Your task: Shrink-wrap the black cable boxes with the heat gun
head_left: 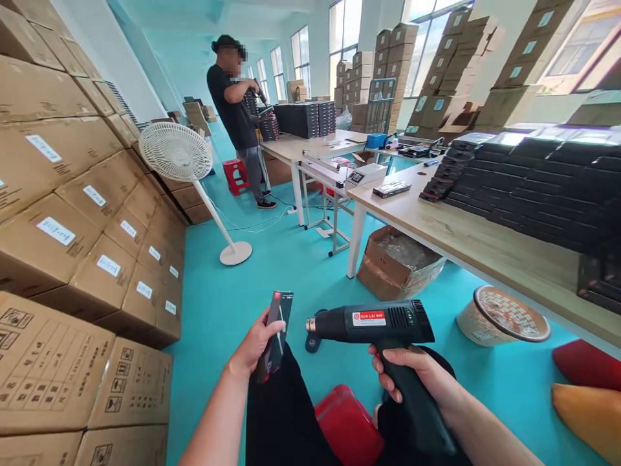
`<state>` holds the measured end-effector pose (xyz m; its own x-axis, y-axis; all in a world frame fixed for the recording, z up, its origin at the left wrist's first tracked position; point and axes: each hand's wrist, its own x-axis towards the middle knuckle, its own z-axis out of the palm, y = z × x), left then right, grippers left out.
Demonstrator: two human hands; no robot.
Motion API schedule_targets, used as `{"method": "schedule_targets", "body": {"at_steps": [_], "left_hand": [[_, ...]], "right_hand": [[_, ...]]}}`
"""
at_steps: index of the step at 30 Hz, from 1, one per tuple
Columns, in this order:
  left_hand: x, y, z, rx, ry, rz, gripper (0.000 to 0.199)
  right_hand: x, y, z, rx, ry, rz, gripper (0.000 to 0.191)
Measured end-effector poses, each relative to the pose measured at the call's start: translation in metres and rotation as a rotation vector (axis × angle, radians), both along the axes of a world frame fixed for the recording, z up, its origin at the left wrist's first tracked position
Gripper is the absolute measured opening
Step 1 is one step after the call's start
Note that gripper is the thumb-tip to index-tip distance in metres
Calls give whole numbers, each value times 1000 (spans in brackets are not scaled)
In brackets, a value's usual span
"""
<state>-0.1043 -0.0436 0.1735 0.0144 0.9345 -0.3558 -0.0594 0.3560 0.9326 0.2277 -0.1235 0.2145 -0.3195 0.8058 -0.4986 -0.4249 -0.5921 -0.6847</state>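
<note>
My right hand (405, 372) is wrapped round the handle of a black heat gun (334, 325) that has a red and white label on its body. The nozzle points left, at the long narrow black box in my other hand. That box (280, 333) has red ends and stands nearly upright, a little tilted. My left hand (257, 343) grips it from the left side, thumb across its face. A gap separates the nozzle from the box. Below both hands are my dark-clothed legs and part of a red stool (347, 424).
Stacked cartons (97, 259) line the left side, with a white fan (177, 155) beyond them. At right a table (466, 233) bears piled black boxes (538, 181). A carton of clear film (398, 259) and a bin (499, 317) stand below. A co-worker (237, 116) works at the far table.
</note>
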Motion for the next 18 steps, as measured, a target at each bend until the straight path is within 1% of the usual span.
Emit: {"method": "schedule_targets", "body": {"at_steps": [2,3,5,7,10,13,16,18], "left_hand": [[1,5,10,155,280,-96,64],[2,6,15,206,394,-133,66],[0,6,24,237,565,-186,70],[-2,5,30,239,660,-215,71],[-6,1,36,248,738,-235,68],[-6,-3,42,235,780,-265,67],[-6,-6,47,204,766,-283,69],[-9,-8,48,165,705,-296,66]], "right_hand": [[7,0,8,16,11,-28,28],[11,1,13,35,4,-25,28],[16,4,25,88,-22,7,29],[18,7,36,134,-49,50,29],[15,15,50,163,-89,82,30],[10,26,59,191,-129,115,28],[9,34,60,216,-136,182,27],[13,37,57,207,-106,184,28]]}}
